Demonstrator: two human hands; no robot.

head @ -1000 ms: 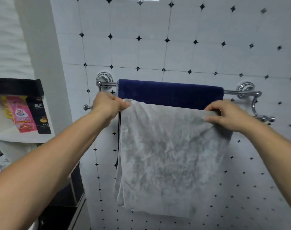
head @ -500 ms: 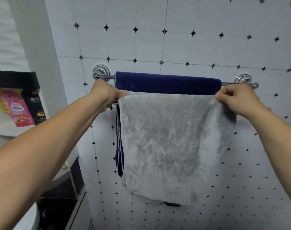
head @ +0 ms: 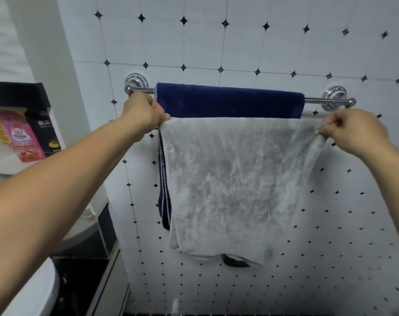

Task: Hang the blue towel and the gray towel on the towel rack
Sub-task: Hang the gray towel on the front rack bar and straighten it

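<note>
A dark blue towel (head: pixel 230 102) hangs over the back bar of a chrome towel rack (head: pixel 319 101) fixed to the tiled wall. In front of it, a pale gray towel (head: pixel 235 183) hangs spread flat from the front bar, covering most of the blue one. My left hand (head: pixel 143 111) pinches the gray towel's upper left corner. At the upper right corner, my right hand (head: pixel 353 131) grips the cloth, which is stretched out past the blue towel's right end.
A shelf at the left holds a pink packet (head: pixel 23 137) and a black box (head: pixel 45 131). Below it sits a white rounded fixture (head: pixel 86 226) and a dark ledge (head: pixel 80 281). White tiles with black diamonds cover the wall (head: pixel 239 42).
Both hands have pulled the gray towel's top corners further apart, so it now hangs flatter and wider on the front bar. The right hand has moved right and slightly down.
</note>
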